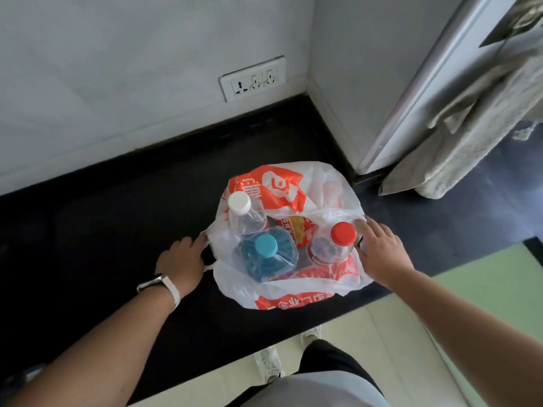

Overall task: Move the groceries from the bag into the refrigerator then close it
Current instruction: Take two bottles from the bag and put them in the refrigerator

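A white and orange plastic bag (pixel 293 295) stands open on a black counter (pixel 117 224). Inside stand a clear bottle with a white cap (pixel 239 202), a blue bottle with a teal cap (pixel 266 245) and a clear bottle with a red cap (pixel 342 233). A yellow and orange packet (pixel 296 227) lies between them. My left hand (pixel 183 258) grips the bag's left handle. My right hand (pixel 379 249) lies against the bag's right rim beside the red-capped bottle, fingers spread. The refrigerator door (pixel 426 92) rises at the right, appearing shut.
A white wall socket (pixel 252 79) sits on the wall behind the counter. A grey towel (pixel 470 136) hangs at the right beside the refrigerator. Below the counter edge are pale floor tiles and my shoes (pixel 269 364).
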A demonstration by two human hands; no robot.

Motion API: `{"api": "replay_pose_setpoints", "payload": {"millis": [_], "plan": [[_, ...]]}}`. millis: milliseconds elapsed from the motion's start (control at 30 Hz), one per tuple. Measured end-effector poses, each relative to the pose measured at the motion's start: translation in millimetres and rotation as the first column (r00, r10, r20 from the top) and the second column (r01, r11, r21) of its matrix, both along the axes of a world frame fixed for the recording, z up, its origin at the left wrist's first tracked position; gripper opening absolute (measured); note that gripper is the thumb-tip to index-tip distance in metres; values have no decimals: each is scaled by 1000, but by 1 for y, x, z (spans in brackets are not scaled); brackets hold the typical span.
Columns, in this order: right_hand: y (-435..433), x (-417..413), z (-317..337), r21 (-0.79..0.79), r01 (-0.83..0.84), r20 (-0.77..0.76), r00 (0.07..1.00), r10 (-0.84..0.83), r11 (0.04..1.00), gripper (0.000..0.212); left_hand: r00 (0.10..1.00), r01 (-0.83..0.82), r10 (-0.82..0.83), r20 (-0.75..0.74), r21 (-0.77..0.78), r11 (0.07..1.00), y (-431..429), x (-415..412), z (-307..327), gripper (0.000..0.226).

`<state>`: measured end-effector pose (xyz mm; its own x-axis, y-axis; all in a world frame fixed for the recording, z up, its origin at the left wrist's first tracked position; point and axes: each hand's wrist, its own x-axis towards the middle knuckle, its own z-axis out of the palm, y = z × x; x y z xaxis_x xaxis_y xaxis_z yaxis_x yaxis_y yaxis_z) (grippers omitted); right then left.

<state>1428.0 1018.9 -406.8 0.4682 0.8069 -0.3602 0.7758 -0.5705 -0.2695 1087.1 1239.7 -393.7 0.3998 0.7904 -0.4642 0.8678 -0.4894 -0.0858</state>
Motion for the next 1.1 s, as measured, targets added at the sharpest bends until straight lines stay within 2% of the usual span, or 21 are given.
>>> {"api": "replay_pose_setpoints", "payload": {"millis": [167,233,333,467,667,833,933,1100], "plan": [[0,0,12,60,33,-63,998,-29,998,58,993,-72,67,101,38,997,-10,-7,7,50],[-3,-2,23,126,73,-65,996,-65,989,51,976,-93,77,203,75,993,-16,-10,17,50],[-6,-6,40,235,121,-51,992,-112,965,43,909,-135,85,408,95,986,-25,-14,36,45],[-9,-16,64,340,134,-43,991,-127,931,37,794,-164,66,605,108,980,-38,-13,63,36],[-17,-31,87,512,53,15,997,-71,857,37,645,-44,-78,760,139,989,-67,-6,97,33],[-23,-48,105,589,-6,18,1000,-6,808,52,556,97,-72,828,21,995,-95,14,106,44],[-22,-58,109,542,43,-114,993,23,839,63,529,134,-13,849,-68,989,-104,27,99,55],[-10,-73,102,444,209,-370,928,-34,872,66,485,4,130,865,-151,989,-108,42,86,68]]}}
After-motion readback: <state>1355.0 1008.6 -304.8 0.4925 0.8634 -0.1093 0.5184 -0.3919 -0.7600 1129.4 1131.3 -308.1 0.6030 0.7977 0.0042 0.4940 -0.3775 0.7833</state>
